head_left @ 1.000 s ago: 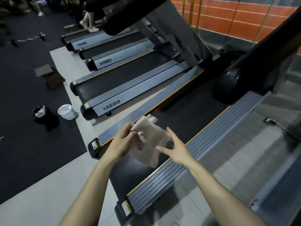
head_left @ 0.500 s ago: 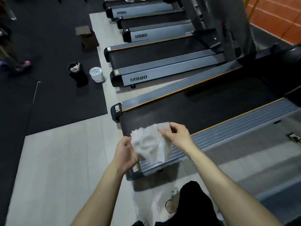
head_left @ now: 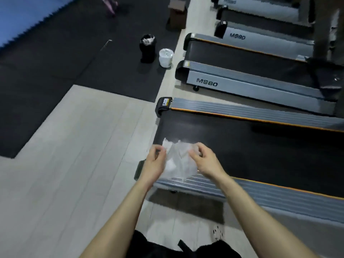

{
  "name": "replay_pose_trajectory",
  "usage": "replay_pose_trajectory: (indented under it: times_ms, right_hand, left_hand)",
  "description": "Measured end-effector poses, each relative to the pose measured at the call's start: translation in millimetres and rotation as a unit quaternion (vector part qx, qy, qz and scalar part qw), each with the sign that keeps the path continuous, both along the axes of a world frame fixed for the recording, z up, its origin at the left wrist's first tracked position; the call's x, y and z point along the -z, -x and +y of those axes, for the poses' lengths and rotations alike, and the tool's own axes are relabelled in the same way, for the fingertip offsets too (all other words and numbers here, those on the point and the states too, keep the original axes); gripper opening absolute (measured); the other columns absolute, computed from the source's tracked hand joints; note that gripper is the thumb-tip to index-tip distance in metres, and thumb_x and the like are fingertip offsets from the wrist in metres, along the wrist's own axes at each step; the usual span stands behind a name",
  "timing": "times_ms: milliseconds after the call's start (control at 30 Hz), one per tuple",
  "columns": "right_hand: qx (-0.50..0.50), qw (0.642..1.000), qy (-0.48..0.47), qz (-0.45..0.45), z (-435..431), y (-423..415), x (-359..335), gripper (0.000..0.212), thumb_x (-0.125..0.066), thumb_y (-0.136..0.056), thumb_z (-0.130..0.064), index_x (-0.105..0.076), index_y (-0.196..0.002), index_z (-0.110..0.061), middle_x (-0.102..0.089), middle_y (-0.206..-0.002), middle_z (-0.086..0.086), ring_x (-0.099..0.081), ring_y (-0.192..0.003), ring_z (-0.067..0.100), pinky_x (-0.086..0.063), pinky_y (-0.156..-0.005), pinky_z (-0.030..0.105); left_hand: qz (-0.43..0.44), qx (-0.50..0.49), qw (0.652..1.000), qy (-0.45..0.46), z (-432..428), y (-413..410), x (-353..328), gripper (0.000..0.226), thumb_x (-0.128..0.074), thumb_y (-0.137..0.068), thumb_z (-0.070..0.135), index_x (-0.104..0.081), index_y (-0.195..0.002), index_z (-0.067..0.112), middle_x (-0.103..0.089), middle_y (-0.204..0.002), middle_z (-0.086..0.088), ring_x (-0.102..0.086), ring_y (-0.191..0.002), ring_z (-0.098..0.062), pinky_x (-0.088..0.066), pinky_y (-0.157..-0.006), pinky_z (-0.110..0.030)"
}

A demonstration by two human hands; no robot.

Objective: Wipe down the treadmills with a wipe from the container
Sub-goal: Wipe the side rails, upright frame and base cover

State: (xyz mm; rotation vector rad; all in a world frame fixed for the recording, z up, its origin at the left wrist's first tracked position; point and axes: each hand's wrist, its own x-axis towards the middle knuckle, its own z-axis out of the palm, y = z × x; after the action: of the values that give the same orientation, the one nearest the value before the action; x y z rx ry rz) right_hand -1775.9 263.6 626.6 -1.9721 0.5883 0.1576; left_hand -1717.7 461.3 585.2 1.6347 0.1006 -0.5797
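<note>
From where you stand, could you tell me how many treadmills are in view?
4. The nearest treadmill lies under both hands; the second, third and fourth line up beyond it. More may lie past the top edge.

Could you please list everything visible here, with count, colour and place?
Crumpled white wipe: one, white, held between both hands over the nearest treadmill's rear end.
Grey-railed treadmills with black belts: at least four, in a row running up the right side.
White round wipe container: one, on the floor behind the second treadmill.
Black bin lined with a bag: one, left of the container, on the black floor mat.
Brown box: one, top centre.
Pale tiled floor: left and below.
Left hand: pinching the wipe.
Right hand: pinching the wipe.
</note>
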Motion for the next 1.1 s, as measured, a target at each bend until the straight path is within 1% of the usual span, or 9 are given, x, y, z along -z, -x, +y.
replay_pose_trajectory:
  times_ms: [167,333,433,567,667,767,967,1033,1100]
  right_hand:
    - [-0.080,0.994,-0.036,0.063,-23,14,55,0.012,-0.059,-0.107,-0.024,-0.069,-0.104,-0.021,-0.073,-0.092,-0.001,-0.062,-0.082,0.010,-0.052,-0.076,0.031]
    - [-0.093,0.992,-0.008,0.083,-31,36,123,0.017,-0.055,-0.108,-0.020,-0.071,-0.104,-0.019,-0.075,-0.102,0.006,-0.068,-0.094,0.018,-0.053,-0.084,0.038]
    - [-0.060,0.994,0.010,0.088,-42,46,172,0.017,-0.056,-0.106,-0.025,-0.071,-0.097,-0.021,-0.074,-0.095,0.001,-0.068,-0.092,0.023,-0.053,-0.082,0.040]
    - [-0.029,0.994,0.061,0.088,-60,49,246,0.022,-0.058,-0.104,-0.027,-0.066,-0.091,-0.011,-0.071,-0.084,0.009,-0.058,-0.078,0.020,-0.043,-0.068,0.036]
    - [0.010,0.994,0.071,0.086,-78,46,306,0.009,-0.067,-0.100,-0.031,-0.068,-0.105,-0.024,-0.074,-0.091,-0.005,-0.068,-0.083,0.016,-0.054,-0.077,0.038]
    - [-0.016,0.990,0.128,0.060,-101,58,361,0.034,-0.078,-0.094,-0.037,-0.063,-0.123,-0.025,-0.070,-0.104,-0.011,-0.067,-0.091,0.008,-0.055,-0.084,0.035]
    - [-0.101,0.988,-0.028,0.109,-152,98,455,0.061,-0.081,-0.079,-0.064,-0.071,-0.127,-0.029,-0.076,-0.119,-0.012,-0.070,-0.112,0.001,-0.054,-0.101,0.025]
    - [-0.109,0.983,-0.094,0.115,-165,104,473,0.059,-0.083,-0.083,-0.056,-0.069,-0.131,-0.025,-0.077,-0.120,-0.010,-0.072,-0.115,0.006,-0.056,-0.099,0.026]
    - [-0.093,0.980,-0.143,0.107,-178,110,489,0.051,-0.081,-0.088,-0.040,-0.067,-0.134,-0.022,-0.079,-0.119,-0.005,-0.075,-0.111,0.011,-0.059,-0.095,0.030]
  left_hand:
    - [0.035,-0.018,0.999,0.011,-25,58,59,0.031,-0.088,-0.090,0.031,-0.066,-0.106,0.018,-0.068,-0.091,0.023,-0.063,-0.082,0.005,-0.047,-0.068,-0.011]
    - [0.102,-0.071,0.992,0.020,-27,78,133,0.016,-0.069,-0.099,0.004,-0.065,-0.088,0.015,-0.068,-0.077,0.012,-0.061,-0.072,-0.005,-0.047,-0.062,-0.020]
    - [0.133,-0.095,0.986,0.027,-23,80,180,0.010,-0.057,-0.103,0.008,-0.067,-0.105,0.007,-0.070,-0.088,0.005,-0.061,-0.082,-0.010,-0.048,-0.071,-0.027]
    - [0.175,-0.118,0.977,0.021,-32,86,249,0.010,-0.056,-0.091,0.026,-0.064,-0.086,0.022,-0.060,-0.079,0.006,-0.051,-0.083,-0.019,-0.038,-0.070,-0.037]
    - [0.193,-0.135,0.971,0.038,-54,94,302,0.012,-0.057,-0.080,0.029,-0.065,-0.072,0.031,-0.060,-0.073,0.009,-0.049,-0.073,-0.015,-0.036,-0.063,-0.036]
    - [0.192,-0.124,0.972,0.056,-81,102,350,0.018,-0.056,-0.080,0.029,-0.064,-0.066,0.035,-0.058,-0.073,0.012,-0.047,-0.073,-0.012,-0.036,-0.064,-0.034]
    - [0.186,-0.082,0.977,0.069,-138,108,429,0.037,-0.060,-0.075,0.041,-0.073,-0.104,0.022,-0.075,-0.116,-0.009,-0.065,-0.107,-0.037,-0.048,-0.090,-0.056]
    - [0.178,-0.045,0.982,0.051,-159,115,446,0.042,-0.057,-0.085,0.035,-0.075,-0.121,0.024,-0.075,-0.129,-0.013,-0.065,-0.122,-0.046,-0.052,-0.099,-0.065]
    - [0.154,-0.010,0.987,0.035,-181,120,465,0.035,-0.051,-0.097,0.025,-0.073,-0.125,0.027,-0.077,-0.123,-0.007,-0.069,-0.118,-0.037,-0.057,-0.096,-0.054]
